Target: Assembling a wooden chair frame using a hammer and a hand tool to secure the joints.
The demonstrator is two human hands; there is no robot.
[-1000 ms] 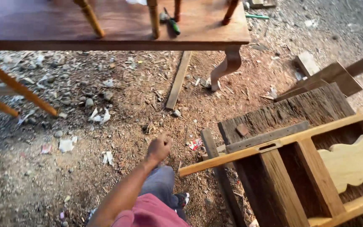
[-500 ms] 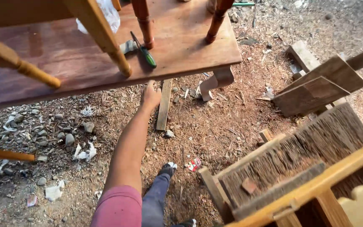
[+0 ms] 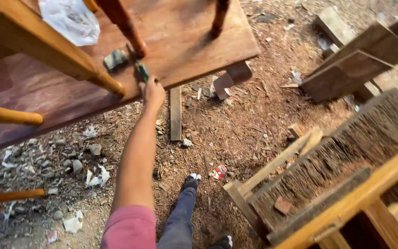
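My left hand (image 3: 153, 93) stretches forward on a bare arm with a pink sleeve, up to the near edge of a brown wooden table top (image 3: 194, 41). Its fingers are closed around the lower end of a green-handled tool (image 3: 141, 71) that lies on that top. A grey stone-like lump (image 3: 115, 58) sits just left of the tool. A turned, reddish chair leg (image 3: 125, 25) stands on the table right behind it. My right hand is out of view.
Light wooden chair legs (image 3: 47, 46) cross the upper left. A clear plastic bag (image 3: 70, 20) lies on the table. Dirt ground holds a short plank (image 3: 175, 113), stones, paper scraps, stacked boards (image 3: 346, 74) and a rough wooden frame (image 3: 328, 184). My leg and shoe (image 3: 190, 180) are below.
My left arm has swung up from the ground level to the table edge and the hand has closed on the tool's handle. The view has shifted closer to the table.
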